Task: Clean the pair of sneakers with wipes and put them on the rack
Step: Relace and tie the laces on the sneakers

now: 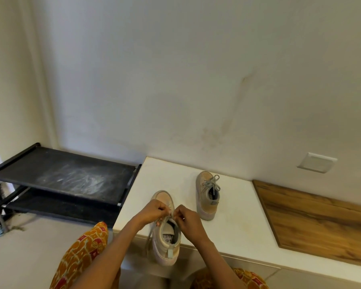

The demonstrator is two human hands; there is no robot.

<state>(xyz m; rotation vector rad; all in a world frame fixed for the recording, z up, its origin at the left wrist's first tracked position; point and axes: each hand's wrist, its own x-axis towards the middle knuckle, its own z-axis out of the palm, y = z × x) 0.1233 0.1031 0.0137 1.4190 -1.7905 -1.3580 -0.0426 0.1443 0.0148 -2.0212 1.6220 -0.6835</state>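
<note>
Both hands meet over the near sneaker, which lies on the white surface with its toe toward the wall and its heel jutting past the front edge. The left hand and the right hand sit knuckle to knuckle above the tongue, the fingers of each curled in and pinching the grey lace near the top eyelets; one loose end of the lace hangs down the shoe's left side past the surface edge. The shoe is pale beige with a thick light sole and a grey pull tab at the heel. The far sneaker stands on its sole farther back and to the right, well apart from the hands, toe toward the wall, its lace tied in a bow. To the left of the surface, just beside its end, is the black rack with two fabric shelves, the upper one streaked with whitish marks and bare of shoes. A wooden panel lies to the right on the surface, and a white switch plate sits on the wall above it. Orange patterned cloth covers the person's knees at the bottom of the view.
</note>
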